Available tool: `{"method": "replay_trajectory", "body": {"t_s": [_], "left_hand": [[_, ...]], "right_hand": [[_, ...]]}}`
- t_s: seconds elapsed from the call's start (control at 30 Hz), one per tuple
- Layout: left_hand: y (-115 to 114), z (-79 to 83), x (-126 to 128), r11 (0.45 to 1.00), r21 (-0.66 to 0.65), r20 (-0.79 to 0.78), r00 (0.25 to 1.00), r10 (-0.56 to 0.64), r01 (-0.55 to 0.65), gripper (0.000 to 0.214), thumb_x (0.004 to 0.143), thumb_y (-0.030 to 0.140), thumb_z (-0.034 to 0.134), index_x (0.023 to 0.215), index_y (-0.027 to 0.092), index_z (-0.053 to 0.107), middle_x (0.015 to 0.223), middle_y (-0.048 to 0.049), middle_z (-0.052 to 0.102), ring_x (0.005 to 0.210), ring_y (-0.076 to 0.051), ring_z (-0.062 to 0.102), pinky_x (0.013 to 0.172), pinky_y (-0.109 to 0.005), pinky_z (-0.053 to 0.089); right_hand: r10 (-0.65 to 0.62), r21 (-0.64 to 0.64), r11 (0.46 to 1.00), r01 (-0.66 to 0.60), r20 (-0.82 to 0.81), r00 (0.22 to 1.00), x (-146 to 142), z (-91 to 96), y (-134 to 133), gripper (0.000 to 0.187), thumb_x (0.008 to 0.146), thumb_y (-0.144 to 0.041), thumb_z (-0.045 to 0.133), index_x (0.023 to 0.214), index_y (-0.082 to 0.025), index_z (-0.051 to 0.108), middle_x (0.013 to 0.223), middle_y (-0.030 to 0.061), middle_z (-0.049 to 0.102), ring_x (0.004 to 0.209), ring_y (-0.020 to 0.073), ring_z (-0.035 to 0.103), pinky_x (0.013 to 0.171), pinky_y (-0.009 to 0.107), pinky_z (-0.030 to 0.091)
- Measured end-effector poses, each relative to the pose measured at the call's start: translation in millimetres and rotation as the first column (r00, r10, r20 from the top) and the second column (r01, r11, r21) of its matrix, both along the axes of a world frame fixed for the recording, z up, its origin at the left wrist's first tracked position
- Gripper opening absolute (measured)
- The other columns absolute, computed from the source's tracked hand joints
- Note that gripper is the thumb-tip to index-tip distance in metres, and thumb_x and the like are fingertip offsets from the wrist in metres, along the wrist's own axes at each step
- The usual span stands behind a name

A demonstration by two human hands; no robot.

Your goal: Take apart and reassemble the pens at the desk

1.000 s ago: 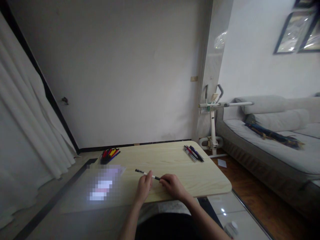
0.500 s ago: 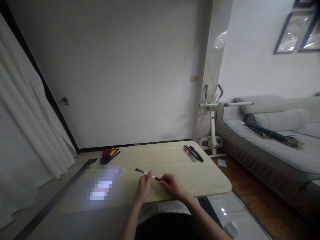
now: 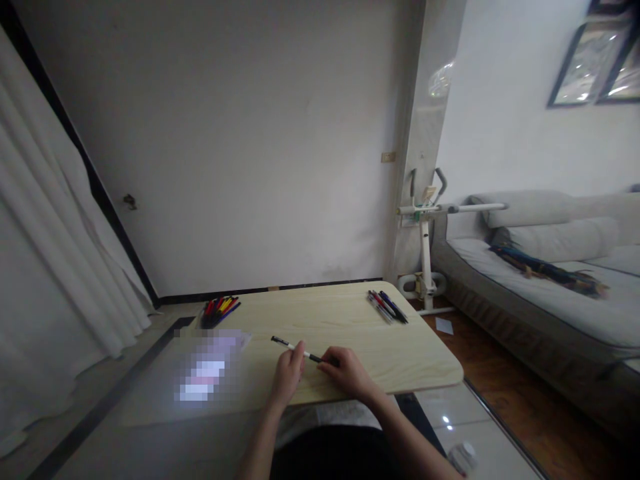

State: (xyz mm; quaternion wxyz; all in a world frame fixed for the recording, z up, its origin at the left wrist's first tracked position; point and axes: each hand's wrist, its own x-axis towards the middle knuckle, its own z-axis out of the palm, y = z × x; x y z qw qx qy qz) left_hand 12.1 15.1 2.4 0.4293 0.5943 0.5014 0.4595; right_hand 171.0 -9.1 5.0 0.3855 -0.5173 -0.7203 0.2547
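Observation:
A slim pen (image 3: 313,357) with a white barrel and black ends is held above the near part of the pale wooden table (image 3: 310,313). My left hand (image 3: 289,372) is closed round its middle, thumb on top. At the pen's lower right end, the fingers of my right hand (image 3: 346,371) pinch the dark part; the tip itself is hidden by them. The pen's black upper end points to the back left.
A bundle of coloured pens (image 3: 220,311) lies at the table's back left, and several more pens (image 3: 387,307) at the back right. A blurred-out, bright patch (image 3: 210,367) covers the left side. A grey sofa (image 3: 550,260) and a white exercise machine (image 3: 425,253) stand to the right.

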Motion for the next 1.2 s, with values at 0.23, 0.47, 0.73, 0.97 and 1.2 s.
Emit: {"method": "replay_trajectory", "body": {"t_s": [0.23,0.47,0.73,0.97,1.2], "left_hand": [[-2,3.2,2,0.999,-0.047,0.068,0.998,0.003,0.001,0.051,0.073,0.059,0.038,0.041,0.020,0.030,0.035,0.0063,0.026,0.033,-0.007,0.028,0.037,-0.022,0.021],[-3,6.3,2,0.998,-0.066,0.103,0.995,0.006,0.001,0.053,0.074,0.060,0.033,0.039,0.020,0.030,0.032,0.0057,0.026,0.032,-0.007,0.028,0.037,-0.022,0.022],[-5,8.2,2,1.000,-0.020,0.083,0.996,0.011,-0.009,0.055,0.076,0.060,0.030,0.038,0.019,0.030,0.032,0.0049,0.028,0.033,-0.008,0.031,0.039,-0.022,0.025],[-4,8.4,2,0.999,-0.046,0.089,0.996,0.028,-0.024,0.055,0.073,0.062,0.033,0.039,0.019,0.034,0.031,0.0051,0.029,0.032,-0.008,0.031,0.038,-0.022,0.025],[-2,7.0,2,0.998,-0.054,0.078,0.997,0.024,-0.020,0.054,0.072,0.063,0.034,0.041,0.019,0.034,0.032,0.0058,0.029,0.032,-0.008,0.031,0.038,-0.022,0.025]], "right_hand": [[0.002,0.003,1.000,-0.002,-0.050,0.999,0,3.1,-1,0.015,0.073,-0.029,0.057,0.071,-0.015,0.062,0.066,0.0011,0.061,0.059,0.0111,0.052,0.054,0.019,0.037],[0.029,0.000,1.000,-0.029,-0.021,0.999,-1,7.4,-3,0.026,0.078,-0.036,0.049,0.073,-0.014,0.063,0.067,0.0016,0.062,0.061,0.0117,0.053,0.056,0.020,0.036],[0.096,-0.070,0.992,-0.101,-0.065,0.993,0,12.0,-5,0.041,0.086,-0.036,0.033,0.072,-0.013,0.063,0.063,0.0017,0.059,0.059,0.0113,0.052,0.056,0.019,0.036],[0.115,-0.062,0.991,-0.120,-0.080,0.990,0,12.1,-5,0.041,0.087,-0.034,0.032,0.066,-0.013,0.061,0.061,0.0004,0.057,0.058,0.0101,0.051,0.057,0.019,0.035],[0.104,-0.057,0.993,-0.107,-0.056,0.993,0,10.9,-4,0.041,0.087,-0.034,0.032,0.064,-0.013,0.059,0.061,0.0003,0.057,0.059,0.0103,0.050,0.059,0.019,0.035]]}}
